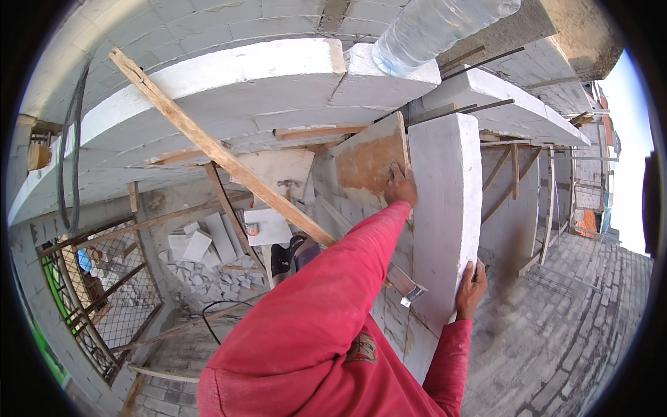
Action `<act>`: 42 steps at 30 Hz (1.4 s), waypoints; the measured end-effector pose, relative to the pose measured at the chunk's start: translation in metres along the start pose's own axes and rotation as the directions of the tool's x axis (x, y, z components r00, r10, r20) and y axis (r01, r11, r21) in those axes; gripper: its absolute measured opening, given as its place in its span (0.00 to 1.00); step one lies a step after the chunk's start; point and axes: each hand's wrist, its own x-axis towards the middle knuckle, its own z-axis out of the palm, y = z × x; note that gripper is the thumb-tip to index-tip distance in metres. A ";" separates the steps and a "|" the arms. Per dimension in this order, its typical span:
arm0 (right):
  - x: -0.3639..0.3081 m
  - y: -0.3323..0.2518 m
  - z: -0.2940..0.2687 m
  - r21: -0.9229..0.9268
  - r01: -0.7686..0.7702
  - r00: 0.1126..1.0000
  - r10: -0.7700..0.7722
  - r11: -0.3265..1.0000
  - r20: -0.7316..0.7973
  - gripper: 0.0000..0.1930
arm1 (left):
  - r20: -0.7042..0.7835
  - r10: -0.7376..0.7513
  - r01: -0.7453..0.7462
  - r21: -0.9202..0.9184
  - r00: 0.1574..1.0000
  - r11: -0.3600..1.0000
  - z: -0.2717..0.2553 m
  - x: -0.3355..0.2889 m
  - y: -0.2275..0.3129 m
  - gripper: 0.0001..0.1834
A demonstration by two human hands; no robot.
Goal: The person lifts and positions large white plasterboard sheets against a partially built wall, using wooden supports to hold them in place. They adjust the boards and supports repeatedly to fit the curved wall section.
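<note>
A tall white block [445, 208] stands on end in front of me, its narrow face toward me. A wooden board [372, 156] with an orange-brown stain stands against its left side. At the board's right edge my left hand [401, 187] grips it, fingers bent over its face. My right hand [471, 292] is closed around the block's lower right edge, thumb and fingers partly apart. Below the board, between my arms, a metal-ended tool [410, 288] with a flat bright edge lies against the wall; its kind is unclear.
A wooden beam [222, 160] slants across on the left. A clear plastic bottle [434, 35] stands on the white wall top [264, 66]. Lower down, a hammer [286, 184] lies on a pale board near broken block rubble [208, 274]. Metal rods [490, 104] jut out at right. Far below is a brick-paved ground [577, 333].
</note>
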 end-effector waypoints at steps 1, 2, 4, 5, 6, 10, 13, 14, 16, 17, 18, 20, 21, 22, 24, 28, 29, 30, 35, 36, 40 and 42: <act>0.000 0.001 0.000 -0.009 0.001 1.000 -0.001 1.000 -0.001 0.19 | -0.013 0.008 -0.008 0.012 1.000 1.000 -0.001 0.000 0.000 0.38; 0.000 0.003 0.000 0.002 0.009 1.000 -0.009 1.000 -0.002 0.19 | 0.037 -0.029 0.029 -0.008 0.999 1.000 -0.003 0.000 0.000 0.38; -0.001 0.006 0.000 0.024 0.041 0.999 -0.041 0.999 0.006 0.20 | 0.112 -0.077 0.082 -0.042 0.991 0.996 -0.005 -0.001 0.000 0.38; -0.001 0.008 0.000 -0.006 0.014 1.000 -0.014 1.000 -0.004 0.20 | 0.138 -0.087 0.096 -0.057 0.987 0.994 -0.005 -0.001 0.000 0.38; -0.001 0.009 0.000 -0.005 0.018 1.000 -0.018 1.000 -0.005 0.20 | 0.138 -0.071 0.081 -0.068 0.988 0.994 -0.004 -0.001 0.001 0.38; 0.000 0.011 -0.002 -0.019 -0.032 0.998 0.033 0.999 0.054 0.22 | 0.048 -0.002 0.008 -0.120 0.999 0.993 0.003 -0.008 0.007 0.38; 0.001 0.010 -0.003 0.049 0.000 0.994 -0.005 0.999 0.105 0.24 | -0.432 0.094 0.148 0.494 0.897 0.857 0.007 -0.011 0.010 0.38; 0.000 0.009 -0.005 0.023 0.009 0.996 -0.011 1.000 0.087 0.25 | -0.366 0.067 0.094 0.407 0.928 0.909 0.007 -0.009 0.009 0.38; -0.001 0.005 -0.003 0.000 -0.010 0.997 0.010 1.000 0.076 0.26 | 0.081 0.000 0.013 -0.164 0.997 0.986 0.004 -0.004 0.004 0.37; -0.002 0.003 -0.004 0.035 -0.005 0.997 0.003 0.999 0.075 0.26 | 0.070 0.005 0.006 -0.153 0.998 0.988 0.002 -0.001 0.001 0.37; -0.002 0.001 -0.003 0.026 -0.007 0.998 0.005 1.000 0.068 0.27 | 0.058 0.012 -0.004 -0.139 0.998 0.990 0.002 0.001 -0.001 0.38; -0.002 -0.003 -0.004 -0.023 0.017 0.999 -0.016 1.000 0.046 0.24 | 0.060 0.019 -0.013 -0.111 0.998 0.994 0.003 0.004 -0.006 0.38; -0.003 -0.006 -0.003 -0.001 0.030 0.998 -0.030 1.000 0.055 0.23 | 0.066 0.023 -0.017 -0.094 0.998 0.995 0.005 0.005 -0.007 0.38; -0.003 -0.008 -0.005 0.009 0.067 0.995 -0.067 0.998 0.070 0.22 | 0.075 0.026 -0.020 -0.077 0.997 0.997 0.008 0.006 -0.008 0.38; -0.005 -0.013 -0.007 -0.188 0.045 0.998 -0.034 0.981 0.060 0.27 | 0.075 0.030 -0.023 -0.101 0.997 0.995 0.015 0.008 -0.009 0.38; -0.012 -0.019 -0.007 -0.418 0.202 0.971 -0.237 0.886 -0.032 0.27 | -0.018 0.073 -0.075 -0.098 0.997 0.992 0.025 0.017 -0.014 0.38; -0.014 -0.020 -0.005 -0.439 0.225 0.966 -0.258 0.870 -0.017 0.26 | 0.023 0.050 -0.048 -0.101 0.998 0.994 0.025 0.019 -0.016 0.38; -0.015 -0.020 -0.007 -0.460 0.245 0.961 -0.278 0.853 -0.005 0.25 | 0.067 0.029 -0.022 -0.105 0.997 0.994 0.026 0.021 -0.017 0.38; -0.016 -0.021 -0.013 -0.607 0.283 0.948 -0.311 0.742 0.062 0.20 | 0.133 0.036 -0.008 -0.205 0.990 0.979 0.019 0.023 -0.016 0.39; -0.015 -0.020 -0.015 -0.596 0.314 0.939 -0.334 0.739 0.080 0.20 | 0.159 0.024 0.008 -0.196 0.987 0.981 0.017 0.022 -0.014 0.39; -0.008 -0.015 -0.025 -0.440 0.335 0.942 -0.305 0.833 0.141 0.19 | 0.198 -0.013 0.042 -0.143 0.980 0.989 0.007 0.021 -0.005 0.37; -0.003 -0.019 -0.028 -0.359 0.331 0.943 -0.295 0.873 0.153 0.19 | 0.204 -0.017 0.012 0.024 0.979 1.000 0.002 0.025 -0.003 0.37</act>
